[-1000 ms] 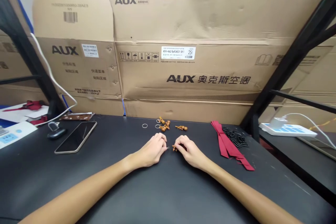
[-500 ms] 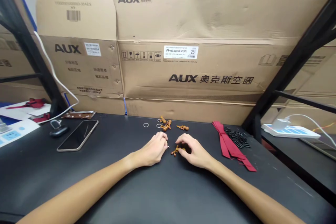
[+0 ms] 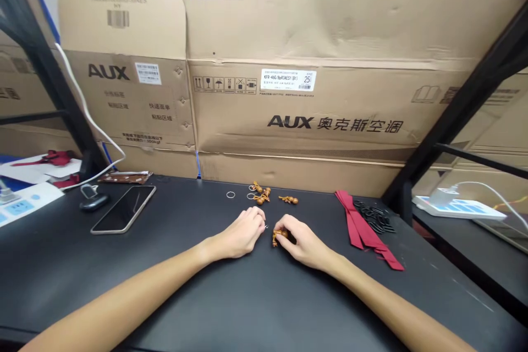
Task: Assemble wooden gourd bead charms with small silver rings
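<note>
- We face large flattened tan cardboard AUX air-conditioner cartons (image 3: 289,22) standing behind the desk.
- Below them lies a long matte-black desk (image 3: 82,269), carrying everything we handle.
- On its left sits a black glass-fronted smartphone (image 3: 122,209); on its right, a folded crimson ribbon (image 3: 363,225) lies beside a heap of black plastic pieces (image 3: 374,217).
- Our right hand (image 3: 303,242) curls around a small wooden gourd charm (image 3: 279,237), pressing it near the desk surface.
- Our left hand (image 3: 239,234) rests just beside it, fingertips drawn together at a tiny silver piece (image 3: 266,226); we cannot tell whether it is gripped.
- Ahead lie two more orange-brown gourd charms (image 3: 260,194) and two thin metal rings (image 3: 230,194).
</note>
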`<state>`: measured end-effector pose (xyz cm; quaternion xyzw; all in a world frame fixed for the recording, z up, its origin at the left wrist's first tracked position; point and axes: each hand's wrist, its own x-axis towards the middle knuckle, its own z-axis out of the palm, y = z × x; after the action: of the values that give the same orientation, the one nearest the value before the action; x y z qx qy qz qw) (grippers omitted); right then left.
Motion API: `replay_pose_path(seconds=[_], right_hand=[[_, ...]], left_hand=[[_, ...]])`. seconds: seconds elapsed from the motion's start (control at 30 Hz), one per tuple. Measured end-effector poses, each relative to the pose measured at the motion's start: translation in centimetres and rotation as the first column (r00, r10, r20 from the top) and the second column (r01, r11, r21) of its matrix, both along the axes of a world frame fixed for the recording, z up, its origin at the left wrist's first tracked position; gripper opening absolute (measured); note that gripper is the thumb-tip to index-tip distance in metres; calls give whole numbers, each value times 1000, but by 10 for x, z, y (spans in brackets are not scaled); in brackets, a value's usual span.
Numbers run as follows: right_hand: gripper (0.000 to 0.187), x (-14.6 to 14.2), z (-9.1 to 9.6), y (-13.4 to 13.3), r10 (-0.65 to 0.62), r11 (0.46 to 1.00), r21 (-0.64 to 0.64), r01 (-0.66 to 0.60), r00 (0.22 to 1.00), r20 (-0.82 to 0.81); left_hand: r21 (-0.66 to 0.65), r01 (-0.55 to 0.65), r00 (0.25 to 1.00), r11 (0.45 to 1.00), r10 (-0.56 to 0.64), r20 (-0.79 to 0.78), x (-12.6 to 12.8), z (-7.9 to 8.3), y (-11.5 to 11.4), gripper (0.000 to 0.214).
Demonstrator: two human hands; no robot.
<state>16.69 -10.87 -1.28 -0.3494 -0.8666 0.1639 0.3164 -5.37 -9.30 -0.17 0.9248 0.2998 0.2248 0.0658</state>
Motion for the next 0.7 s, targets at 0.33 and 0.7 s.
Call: replay_pose_path(seconds=[0.33,0.7], right_hand=[[10,-6,-5,-2,-55,999,-5,54,997,-62],[7,-10,-12,0,-88,995,-53,82,988,-129]], left_hand=[[-176,33,993,984,-12,118,0,2,2,24],[-216,66,991,974,-39,129,-1,4,0,18]])
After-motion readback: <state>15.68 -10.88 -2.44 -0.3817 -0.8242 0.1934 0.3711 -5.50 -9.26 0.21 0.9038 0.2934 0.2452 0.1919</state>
